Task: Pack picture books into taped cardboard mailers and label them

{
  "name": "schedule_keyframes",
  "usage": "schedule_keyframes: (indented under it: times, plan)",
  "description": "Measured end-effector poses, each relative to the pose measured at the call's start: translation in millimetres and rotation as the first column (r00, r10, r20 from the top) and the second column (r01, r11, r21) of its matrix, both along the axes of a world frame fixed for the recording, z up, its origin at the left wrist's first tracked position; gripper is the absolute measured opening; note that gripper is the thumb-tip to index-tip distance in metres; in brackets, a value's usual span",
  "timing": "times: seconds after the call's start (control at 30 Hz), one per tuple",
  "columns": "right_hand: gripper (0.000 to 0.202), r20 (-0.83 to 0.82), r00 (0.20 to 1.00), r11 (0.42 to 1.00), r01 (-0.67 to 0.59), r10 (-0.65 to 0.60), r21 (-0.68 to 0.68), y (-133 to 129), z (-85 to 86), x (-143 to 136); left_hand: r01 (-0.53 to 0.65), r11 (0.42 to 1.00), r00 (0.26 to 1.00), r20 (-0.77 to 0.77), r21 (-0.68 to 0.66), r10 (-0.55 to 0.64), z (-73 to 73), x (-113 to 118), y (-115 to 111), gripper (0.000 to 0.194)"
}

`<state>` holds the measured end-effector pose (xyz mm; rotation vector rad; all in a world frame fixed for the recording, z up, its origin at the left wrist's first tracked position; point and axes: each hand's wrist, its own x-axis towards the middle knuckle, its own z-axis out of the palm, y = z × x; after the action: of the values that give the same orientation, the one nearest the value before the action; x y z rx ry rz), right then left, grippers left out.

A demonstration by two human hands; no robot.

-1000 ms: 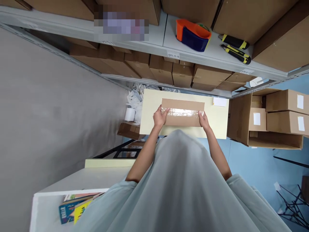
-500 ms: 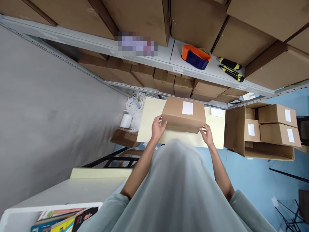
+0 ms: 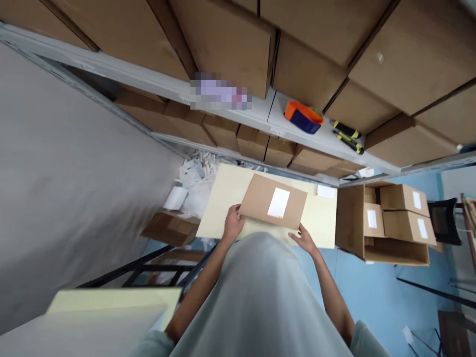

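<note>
A brown cardboard box (image 3: 256, 196) with a white label (image 3: 278, 202) on its top face is over the pale yellow table (image 3: 323, 223). My left hand (image 3: 233, 223) holds its near left corner, fingers bent at the edge. At the near right corner is my right hand (image 3: 303, 239), its fingers apart and the fingertips touching or very close to the box. Whatever lies under the box is hidden.
A large open carton (image 3: 349, 223) holding labelled boxes stands to the right. Shelves (image 3: 312, 144) with cartons, a tape dispenser (image 3: 304, 118) and cutters (image 3: 347, 136) run across the front. White paper (image 3: 197, 178) lies at the left.
The box has tilted, so its top shows more and its near side no longer shows. My right hand has opened somewhat. The whole view has shifted.
</note>
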<state>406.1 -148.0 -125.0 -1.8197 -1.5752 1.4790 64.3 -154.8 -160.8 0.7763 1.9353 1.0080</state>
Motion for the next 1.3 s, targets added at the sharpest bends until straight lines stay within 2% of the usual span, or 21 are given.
schedule_keyframes:
  times: [0.1,0.17,0.23,0.3,0.37,0.4,0.43,0.47,0.57,0.63,0.77,0.83,0.9,0.97,1.03,1.1,1.17,1.23,1.3]
  plan:
    - [0.106,0.139,0.99,0.989,-0.033,0.013,0.145,51.4,30.4,2.1,-0.013,0.996,1.0,-0.017,0.09,0.014,5.3,-15.3,8.7,0.05]
    - [0.102,0.214,0.977,0.937,-0.08,0.006,0.339,102.2,65.6,-7.5,-0.023,0.991,0.999,-0.036,0.133,0.028,10.9,-21.8,15.6,0.052]
    - [0.091,0.286,0.958,0.828,-0.173,0.017,0.533,159.1,109.1,-29.3,-0.012,0.983,0.998,-0.052,0.186,0.021,21.8,-26.5,21.7,0.05]
    - [0.082,0.37,0.929,0.694,-0.281,0.022,0.663,215.6,152.7,-60.8,0.028,0.97,0.998,-0.063,0.241,-0.013,38.0,-31.4,24.7,0.046]
    - [0.075,0.468,0.884,0.576,-0.392,0.018,0.718,266.3,188.3,-96.7,0.079,0.956,0.996,-0.071,0.281,-0.061,55.9,-37.6,23.2,0.044]
    - [0.071,0.527,0.85,0.54,-0.448,0.009,0.713,287.9,201.3,-114.3,0.099,0.952,0.994,-0.075,0.289,-0.081,64.0,-41.1,20.6,0.044]
    - [0.067,0.595,0.803,0.531,-0.505,0.002,0.68,306.4,211.0,-130.7,0.113,0.95,0.993,-0.077,0.29,-0.095,70.9,-44.6,17.0,0.044]
    - [0.062,0.665,0.747,0.554,-0.544,-0.023,0.63,321.5,217.4,-145.5,0.121,0.95,0.992,-0.075,0.287,-0.104,76.3,-47.9,12.6,0.044]
    - [0.053,0.815,0.572,0.695,-0.549,-0.092,0.463,345.9,220.8,-176.1,0.118,0.947,0.993,-0.041,0.299,-0.111,83.9,-54.5,-2.3,0.042]
    - [0.052,0.858,0.502,0.743,-0.533,-0.107,0.405,348.2,216.0,-183.8,0.094,0.943,0.995,0.007,0.318,-0.102,85.0,-54.0,-10.7,0.041]
    - [0.051,0.874,0.477,0.703,-0.591,-0.091,0.396,337.9,208.9,-176.1,0.056,0.94,0.99,0.101,0.337,-0.095,92.3,-38.9,-17.2,0.04]
    - [0.049,0.87,0.491,0.685,-0.618,-0.046,0.386,330.8,209.7,-166.4,0.063,0.932,0.985,0.127,0.358,-0.116,101.4,-25.4,-14.6,0.039]
    - [0.046,0.848,0.529,0.692,-0.621,0.024,0.368,320.6,211.5,-154.6,0.081,0.916,0.98,0.134,0.392,-0.144,113.5,-8.4,-9.1,0.037]
    - [0.044,0.768,0.634,0.702,-0.589,0.094,0.401,302.7,211.2,-140.4,0.088,0.897,0.98,0.124,0.432,-0.156,127.2,12.4,-2.1,0.035]
    - [0.044,0.554,0.814,0.703,-0.498,0.176,0.508,272.7,205.1,-123.6,0.076,0.878,0.984,0.108,0.473,-0.143,140.7,37.2,5.0,0.031]
    - [0.047,0.179,0.941,0.736,-0.336,0.286,0.588,230.6,191.6,-104.5,0.035,0.861,0.991,0.096,0.507,-0.097,152.3,65.9,10.7,0.028]
    - [0.052,-0.169,0.92,0.835,-0.227,0.353,0.502,181.5,172.7,-83.1,-0.012,0.845,0.996,0.078,0.535,-0.035,160.2,97.9,14.2,0.024]
    - [0.053,-0.356,0.881,0.912,-0.174,0.312,0.37,134.3,153.1,-60.3,-0.039,0.832,0.999,0.041,0.554,0.02,163.0,131.6,14.5,0.02]
    - [0.054,-0.476,0.846,0.958,-0.126,0.24,0.259,96.9,136.4,-37.4,-0.042,0.829,0.999,-0.006,0.558,0.054,160.8,164.9,10.8,0.017]
